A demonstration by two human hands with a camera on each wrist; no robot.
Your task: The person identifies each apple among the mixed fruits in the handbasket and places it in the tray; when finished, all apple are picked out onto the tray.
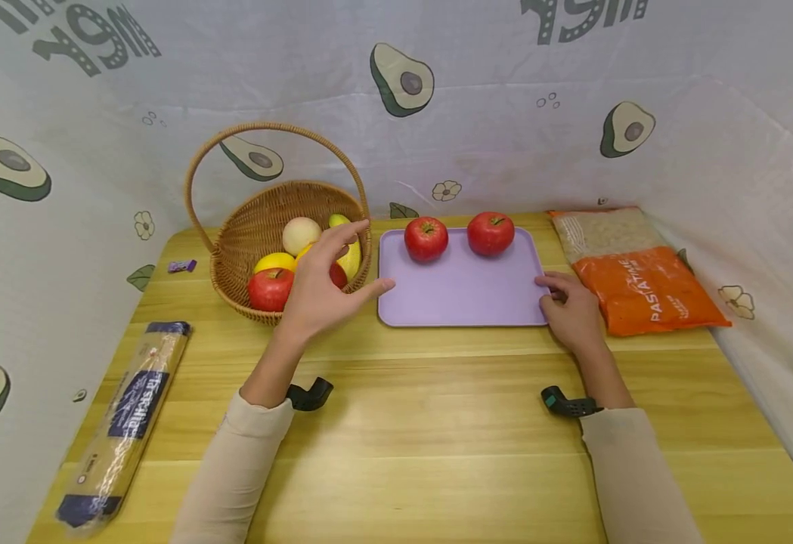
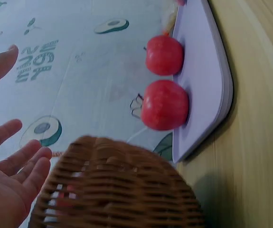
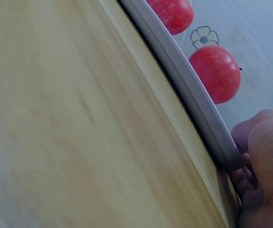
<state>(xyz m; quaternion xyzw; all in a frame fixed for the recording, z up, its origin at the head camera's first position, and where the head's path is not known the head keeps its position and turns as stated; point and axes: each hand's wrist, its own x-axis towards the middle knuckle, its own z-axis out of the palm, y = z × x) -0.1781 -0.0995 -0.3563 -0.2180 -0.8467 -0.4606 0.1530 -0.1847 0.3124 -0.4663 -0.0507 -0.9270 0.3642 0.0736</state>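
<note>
Over the front right rim of the wicker basket (image 1: 233, 302), the left hand (image 1: 321, 291) hovers with thumb and fingers spread and nothing between them. In the left wrist view the same hand (image 2: 13, 175) is beside the basket (image 2: 122, 185). The right hand (image 1: 573, 310) is at the right edge of the purple tray (image 1: 464, 298), thumb and fingers around its rim; the right wrist view has that hand (image 3: 264, 166) pinching the tray's corner (image 3: 221, 147). Two red apples (image 1: 426, 239) (image 1: 490, 233) rest along the tray's far side.
Inside the basket lie a red apple (image 1: 270, 289), a yellow fruit (image 1: 275, 263), a pale round fruit (image 1: 301, 236) and others. An orange pasta bag (image 1: 648, 287) lies right of the tray. At left are a noodle pack (image 1: 131, 415) and a small purple wrapper (image 1: 181, 266).
</note>
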